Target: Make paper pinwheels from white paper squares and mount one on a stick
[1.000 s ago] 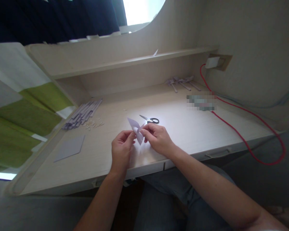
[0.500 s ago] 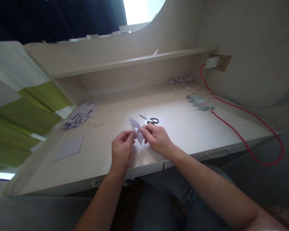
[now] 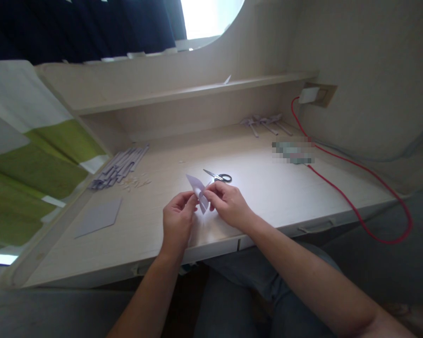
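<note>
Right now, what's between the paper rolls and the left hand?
Small pale bits lie scattered on the desk between them, nearer the paper rolls than the left hand, as the head view shows.

Two hands (image 3: 178, 213), one held folded paper (image 3: 193, 182), one flat paper square (image 3: 100, 217), one pair of scissors (image 3: 217, 177), three paper pinwheels (image 3: 256, 120) and one red cable (image 3: 410, 221) are seen; heaped paper tubes (image 3: 121, 167) cannot be counted.

Right hand (image 3: 230, 204) partly hides curled paper (image 3: 196, 186); object (image 3: 293, 153) beyond pixelated.

Pale lilac paper (image 3: 199, 191) — curled, its centre hard to make out — tilts above the desk (image 3: 264, 192).
</note>
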`<control>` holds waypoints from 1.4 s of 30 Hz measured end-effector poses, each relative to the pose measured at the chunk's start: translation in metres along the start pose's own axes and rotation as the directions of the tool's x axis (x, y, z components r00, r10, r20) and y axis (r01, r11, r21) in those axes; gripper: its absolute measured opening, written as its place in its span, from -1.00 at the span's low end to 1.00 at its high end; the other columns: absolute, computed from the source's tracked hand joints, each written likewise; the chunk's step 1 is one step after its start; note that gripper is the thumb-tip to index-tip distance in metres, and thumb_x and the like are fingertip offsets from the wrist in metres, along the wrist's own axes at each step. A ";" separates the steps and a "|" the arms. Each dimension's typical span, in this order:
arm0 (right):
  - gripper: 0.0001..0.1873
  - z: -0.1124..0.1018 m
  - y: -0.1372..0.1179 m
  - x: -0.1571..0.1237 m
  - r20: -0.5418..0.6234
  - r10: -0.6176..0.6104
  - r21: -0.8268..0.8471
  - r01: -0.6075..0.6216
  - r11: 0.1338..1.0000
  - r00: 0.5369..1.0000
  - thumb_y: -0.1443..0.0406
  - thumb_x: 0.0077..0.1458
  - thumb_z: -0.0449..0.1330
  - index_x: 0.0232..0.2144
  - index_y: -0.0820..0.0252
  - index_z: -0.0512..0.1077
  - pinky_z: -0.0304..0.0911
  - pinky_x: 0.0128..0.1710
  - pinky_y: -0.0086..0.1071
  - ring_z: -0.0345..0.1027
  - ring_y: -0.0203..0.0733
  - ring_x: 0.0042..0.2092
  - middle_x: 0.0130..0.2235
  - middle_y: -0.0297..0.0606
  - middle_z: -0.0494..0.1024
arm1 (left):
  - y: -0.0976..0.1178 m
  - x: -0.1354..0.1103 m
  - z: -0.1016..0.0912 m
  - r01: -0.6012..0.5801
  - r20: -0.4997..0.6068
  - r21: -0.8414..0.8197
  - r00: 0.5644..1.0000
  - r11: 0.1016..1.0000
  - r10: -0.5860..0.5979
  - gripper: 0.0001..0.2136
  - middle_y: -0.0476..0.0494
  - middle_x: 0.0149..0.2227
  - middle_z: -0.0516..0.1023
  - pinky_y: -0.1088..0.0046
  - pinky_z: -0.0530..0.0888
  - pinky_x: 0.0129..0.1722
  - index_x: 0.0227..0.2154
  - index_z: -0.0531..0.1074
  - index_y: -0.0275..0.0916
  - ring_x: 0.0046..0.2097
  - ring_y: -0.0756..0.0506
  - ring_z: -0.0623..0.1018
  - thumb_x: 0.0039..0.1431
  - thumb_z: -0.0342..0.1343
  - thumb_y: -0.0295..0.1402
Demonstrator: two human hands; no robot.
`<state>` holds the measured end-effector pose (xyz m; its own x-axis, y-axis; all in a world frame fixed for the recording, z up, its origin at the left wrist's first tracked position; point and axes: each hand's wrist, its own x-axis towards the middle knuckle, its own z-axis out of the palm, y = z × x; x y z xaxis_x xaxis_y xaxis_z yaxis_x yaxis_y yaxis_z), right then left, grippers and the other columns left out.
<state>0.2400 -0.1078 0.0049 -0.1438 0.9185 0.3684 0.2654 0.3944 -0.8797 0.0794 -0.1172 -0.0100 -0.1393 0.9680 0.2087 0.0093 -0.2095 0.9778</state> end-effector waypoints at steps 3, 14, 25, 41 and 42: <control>-0.80 0.000 0.001 0.000 0.002 0.009 -0.008 -0.009 1.000 1.000 0.25 0.32 0.18 -0.34 0.20 0.52 0.22 -0.35 -0.38 0.41 -0.27 -0.43 -0.47 -0.35 0.55 | 0.001 0.000 0.000 0.002 0.003 0.010 1.000 1.000 -0.002 -0.74 -0.10 -0.27 0.66 0.46 0.46 -0.26 -0.24 0.66 -0.23 -0.26 -0.06 0.55 0.16 0.37 -0.14; -0.68 -0.001 -0.002 0.000 0.031 0.055 0.019 -0.055 0.998 0.998 0.21 0.33 0.15 -0.47 0.19 0.47 0.18 -0.39 -0.41 0.34 -0.31 -0.47 -0.53 -0.35 0.51 | 0.001 -0.001 -0.001 -0.003 0.043 -0.019 0.999 1.000 0.004 -0.77 -0.08 -0.27 0.64 0.45 0.49 -0.23 -0.24 0.64 -0.22 -0.24 -0.07 0.56 0.20 0.34 -0.16; -0.67 0.002 0.008 0.003 0.106 0.132 0.207 -0.152 0.967 0.986 0.14 0.31 0.16 -0.46 0.18 0.42 0.24 -0.44 -0.39 0.36 -0.29 -0.53 -0.58 -0.37 0.47 | -0.001 0.000 -0.001 -0.006 0.006 -0.086 1.000 0.996 0.007 -0.81 -0.04 -0.28 0.61 0.46 0.51 -0.26 -0.28 0.60 -0.20 -0.25 -0.05 0.56 0.16 0.37 -0.21; -0.62 0.002 0.009 0.004 0.087 0.168 0.223 -0.183 0.957 0.982 0.10 0.31 0.16 -0.51 0.16 0.37 0.14 -0.51 -0.41 0.24 -0.33 -0.58 -0.62 -0.42 0.38 | 0.005 -0.003 0.001 -0.036 0.006 0.017 0.999 0.999 0.036 -0.79 -0.08 -0.29 0.64 0.43 0.56 -0.29 -0.27 0.62 -0.23 -0.28 -0.07 0.57 0.19 0.31 -0.18; -0.61 0.002 0.010 0.004 0.085 0.167 0.218 -0.182 0.959 0.982 0.09 0.31 0.15 -0.51 0.16 0.36 0.14 -0.50 -0.41 0.24 -0.33 -0.58 -0.62 -0.42 0.38 | 0.005 -0.003 0.002 -0.036 0.008 0.018 0.999 0.999 0.036 -0.78 -0.08 -0.29 0.64 0.43 0.56 -0.29 -0.27 0.62 -0.23 -0.29 -0.08 0.57 0.19 0.31 -0.18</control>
<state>0.2403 -0.1005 -0.0027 -0.1784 0.9655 0.1895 0.0733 0.2051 -0.9760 0.0815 -0.1213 -0.0059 -0.1314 0.9609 0.2437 0.0321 -0.2415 0.9699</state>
